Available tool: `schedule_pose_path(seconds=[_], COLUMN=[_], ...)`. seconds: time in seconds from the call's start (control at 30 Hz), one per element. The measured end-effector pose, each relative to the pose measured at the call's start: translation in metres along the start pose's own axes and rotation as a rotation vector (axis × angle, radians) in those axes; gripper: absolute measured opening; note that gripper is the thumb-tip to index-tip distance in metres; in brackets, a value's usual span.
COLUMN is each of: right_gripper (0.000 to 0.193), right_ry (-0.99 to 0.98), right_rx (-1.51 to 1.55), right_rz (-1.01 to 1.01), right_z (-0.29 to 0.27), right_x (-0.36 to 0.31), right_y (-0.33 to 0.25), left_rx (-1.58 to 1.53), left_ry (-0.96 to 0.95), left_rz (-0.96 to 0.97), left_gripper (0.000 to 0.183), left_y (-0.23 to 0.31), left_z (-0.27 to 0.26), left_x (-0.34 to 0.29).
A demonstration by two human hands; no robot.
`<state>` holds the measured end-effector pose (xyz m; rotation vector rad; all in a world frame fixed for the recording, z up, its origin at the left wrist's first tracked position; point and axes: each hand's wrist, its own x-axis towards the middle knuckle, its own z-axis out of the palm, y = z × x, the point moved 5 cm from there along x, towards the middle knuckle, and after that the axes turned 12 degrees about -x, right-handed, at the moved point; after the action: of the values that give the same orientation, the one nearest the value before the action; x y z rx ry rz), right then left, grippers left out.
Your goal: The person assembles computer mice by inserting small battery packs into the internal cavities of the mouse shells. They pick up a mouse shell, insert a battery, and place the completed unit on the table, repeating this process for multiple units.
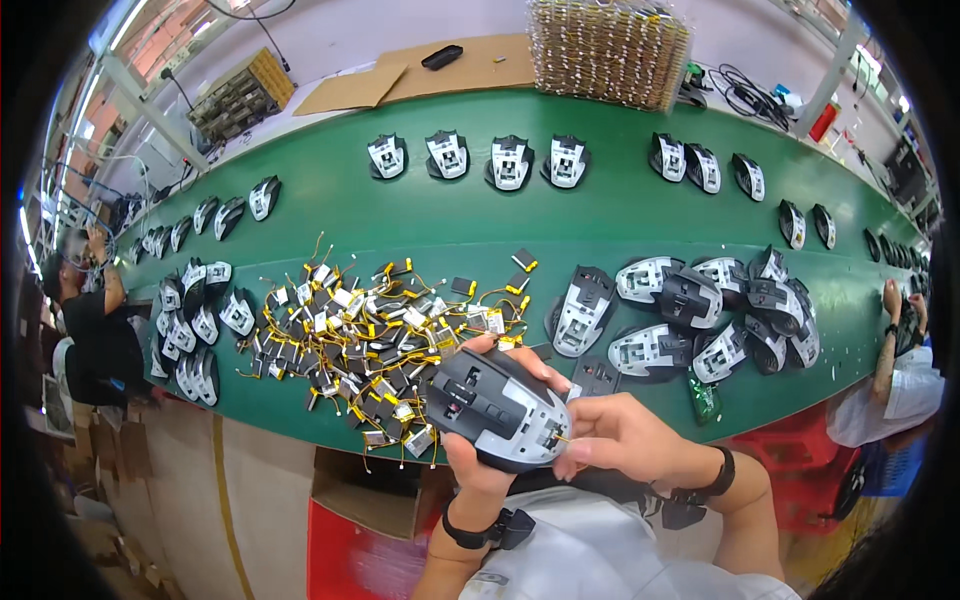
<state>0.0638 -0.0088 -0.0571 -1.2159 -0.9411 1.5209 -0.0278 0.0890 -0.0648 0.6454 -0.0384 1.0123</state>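
Observation:
My left hand (pixel 482 470) is wrapped round the sides of a half-assembled computer mouse (pixel 495 408), black in front with a light grey, open-slotted rear. At the mouse's rear opening, my right hand (pixel 630 432) has thumb and forefinger pinched on what looks like a thin yellow wire (pixel 563 438); its end is hidden by the fingertips. Just beyond the left hand spreads a heap of small battery packs (pixel 350 340), silver and black with yellow wires. To the right of my hands lies a group of similar mouse bodies (pixel 648 350), some overlapping.
More mouse bodies (pixel 510 163) stand in rows along the green bench (pixel 330 215). A green circuit board (pixel 704 400) lies near the front edge. A stack of trays (pixel 610 55) and cardboard (pixel 450 75) sit at the back. Co-workers are at far left (pixel 95 330) and far right (pixel 890 370).

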Motion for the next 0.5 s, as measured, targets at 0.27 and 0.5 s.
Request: schedule_pose_path(seconds=[0.27, 0.5], right_gripper=[0.018, 0.016], right_ry=[0.045, 0.040], right_rx=[-0.011, 0.034], right_rz=[0.049, 0.063], right_z=[-0.002, -0.004], right_x=[0.008, 0.009], right_y=[0.010, 0.016], left_rx=[0.027, 0.115], left_ry=[-0.014, 0.031], left_rz=[-0.012, -0.021], left_gripper=[0.093, 0.095], left_y=[-0.001, 0.001], left_z=[-0.003, 0.007], left_x=[-0.002, -0.007])
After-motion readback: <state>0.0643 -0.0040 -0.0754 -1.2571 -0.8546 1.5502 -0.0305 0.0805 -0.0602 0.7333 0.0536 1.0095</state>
